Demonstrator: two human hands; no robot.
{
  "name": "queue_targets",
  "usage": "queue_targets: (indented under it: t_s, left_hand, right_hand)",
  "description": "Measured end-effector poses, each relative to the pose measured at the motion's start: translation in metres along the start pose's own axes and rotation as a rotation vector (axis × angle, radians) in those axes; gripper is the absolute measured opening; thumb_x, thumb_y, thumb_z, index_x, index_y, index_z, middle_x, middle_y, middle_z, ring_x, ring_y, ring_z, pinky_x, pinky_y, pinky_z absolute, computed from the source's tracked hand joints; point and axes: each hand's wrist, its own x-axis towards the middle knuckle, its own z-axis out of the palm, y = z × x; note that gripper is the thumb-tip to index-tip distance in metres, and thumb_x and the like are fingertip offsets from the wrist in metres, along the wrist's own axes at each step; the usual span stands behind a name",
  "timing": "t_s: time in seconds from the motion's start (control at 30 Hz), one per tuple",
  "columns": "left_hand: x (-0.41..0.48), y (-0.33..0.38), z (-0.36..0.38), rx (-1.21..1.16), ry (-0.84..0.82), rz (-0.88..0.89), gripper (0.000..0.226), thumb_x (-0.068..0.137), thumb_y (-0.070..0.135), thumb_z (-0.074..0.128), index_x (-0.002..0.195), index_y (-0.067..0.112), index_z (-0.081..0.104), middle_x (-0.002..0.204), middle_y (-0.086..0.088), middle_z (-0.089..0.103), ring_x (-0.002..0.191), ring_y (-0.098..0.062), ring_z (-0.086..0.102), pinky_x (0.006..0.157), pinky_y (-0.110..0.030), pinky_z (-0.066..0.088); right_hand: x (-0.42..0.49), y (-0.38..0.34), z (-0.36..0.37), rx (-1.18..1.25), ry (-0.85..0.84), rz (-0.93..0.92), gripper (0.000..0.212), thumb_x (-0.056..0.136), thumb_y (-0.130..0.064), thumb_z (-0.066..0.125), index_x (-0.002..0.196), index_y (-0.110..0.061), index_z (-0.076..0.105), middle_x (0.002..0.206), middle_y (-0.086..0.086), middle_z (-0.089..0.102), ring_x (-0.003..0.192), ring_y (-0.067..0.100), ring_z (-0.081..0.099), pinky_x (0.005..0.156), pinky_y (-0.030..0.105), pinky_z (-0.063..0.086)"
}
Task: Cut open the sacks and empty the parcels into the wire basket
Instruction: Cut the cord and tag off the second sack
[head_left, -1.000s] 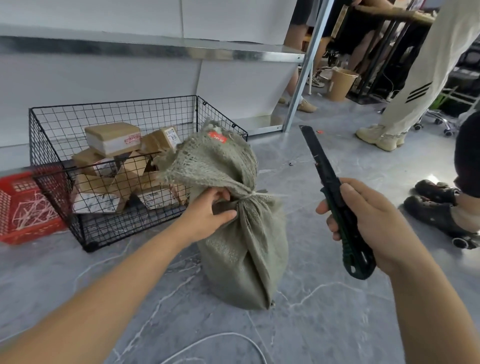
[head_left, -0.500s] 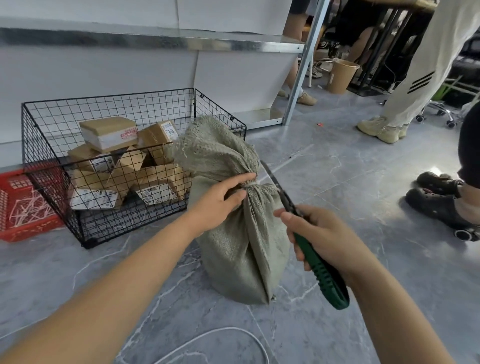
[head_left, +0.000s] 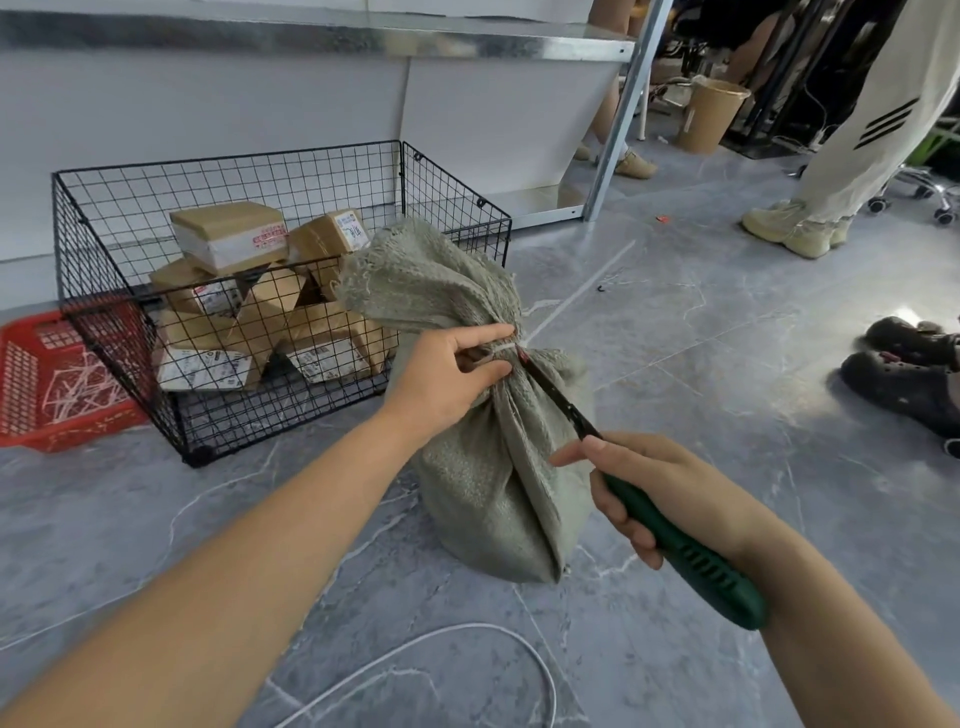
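Note:
A grey-green woven sack (head_left: 498, 467) stands upright on the floor, its neck bound by a white tie (head_left: 506, 347). My left hand (head_left: 447, 379) grips the gathered neck just left of the tie. My right hand (head_left: 654, 488) grips a green-handled utility knife (head_left: 680, 551), whose dark blade runs up along the sack with its tip at the tie. Behind the sack to the left stands a black wire basket (head_left: 124, 291) holding several brown cardboard parcels (head_left: 228, 244).
A red plastic crate (head_left: 47, 384) sits left of the basket. A white cord (head_left: 415, 654) loops on the floor in front. Metal shelving (head_left: 613, 140) stands behind. People's legs and shoes (head_left: 904, 364) are at the right, with a brown bin (head_left: 711, 114) farther back.
My right hand swung the knife down from upright beside the sack and brought the blade tip to the tie at the neck. My left hand kept its grip on the neck.

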Motion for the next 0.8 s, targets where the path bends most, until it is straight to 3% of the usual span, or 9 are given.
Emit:
queue_targets:
  t_s: [0.07, 0.2, 0.37, 0.53, 0.7, 0.8]
  left_hand:
    - [0.000, 0.002, -0.001, 0.058, -0.021, 0.028, 0.039, 0.079, 0.015, 0.071, 0.115, 0.030, 0.064, 0.095, 0.001, 0.066, 0.091, -0.020, 0.063, 0.087, -0.027, 0.048]
    - [0.001, 0.003, -0.008, 0.205, -0.052, 0.095, 0.040, 0.081, 0.020, 0.070, 0.119, 0.030, 0.062, 0.117, 0.003, 0.067, 0.107, -0.009, 0.060, 0.097, -0.026, 0.046]
    - [0.000, 0.005, -0.011, 0.310, -0.056, 0.146, 0.041, 0.081, 0.022, 0.068, 0.120, 0.033, 0.060, 0.121, 0.003, 0.065, 0.109, -0.013, 0.061, 0.097, -0.034, 0.048]
    - [-0.002, 0.008, -0.010, 0.381, -0.070, 0.174, 0.042, 0.083, 0.022, 0.066, 0.122, 0.034, 0.058, 0.125, 0.006, 0.062, 0.115, -0.009, 0.057, 0.095, -0.019, 0.041]
    - [-0.006, 0.013, -0.009, 0.402, -0.065, 0.198, 0.041, 0.084, 0.018, 0.066, 0.122, 0.032, 0.059, 0.114, 0.005, 0.067, 0.095, -0.009, 0.060, 0.079, -0.008, 0.034]
    - [-0.008, 0.014, -0.009, 0.416, -0.079, 0.195, 0.039, 0.083, 0.019, 0.067, 0.119, 0.032, 0.060, 0.084, 0.015, 0.063, 0.065, 0.004, 0.051, 0.063, 0.000, 0.034]
  right_hand:
    - [0.001, 0.000, -0.001, 0.000, -0.017, 0.019, 0.030, 0.093, -0.032, 0.045, 0.107, -0.011, 0.062, 0.054, 0.000, 0.044, 0.037, 0.010, 0.037, 0.034, 0.020, 0.038]
    - [0.004, 0.000, -0.002, 0.016, -0.038, 0.061, 0.032, 0.093, -0.035, 0.045, 0.107, -0.012, 0.062, 0.054, 0.000, 0.043, 0.037, 0.010, 0.035, 0.033, 0.019, 0.035]
    - [0.002, 0.001, -0.005, 0.025, -0.056, 0.089, 0.034, 0.092, -0.035, 0.044, 0.110, -0.011, 0.062, 0.053, 0.000, 0.042, 0.036, 0.009, 0.034, 0.032, 0.018, 0.032]
    - [0.000, 0.000, -0.007, 0.023, -0.065, 0.115, 0.036, 0.093, -0.036, 0.044, 0.110, -0.010, 0.062, 0.053, -0.001, 0.042, 0.037, 0.009, 0.033, 0.032, 0.018, 0.031]
    - [0.000, -0.001, -0.008, 0.012, -0.053, 0.120, 0.035, 0.094, -0.035, 0.043, 0.109, -0.010, 0.062, 0.052, -0.002, 0.042, 0.037, 0.008, 0.034, 0.032, 0.018, 0.031]
    - [0.000, 0.000, -0.011, 0.007, -0.039, 0.095, 0.033, 0.094, -0.034, 0.044, 0.107, -0.011, 0.063, 0.053, -0.002, 0.042, 0.036, 0.008, 0.034, 0.031, 0.017, 0.031]
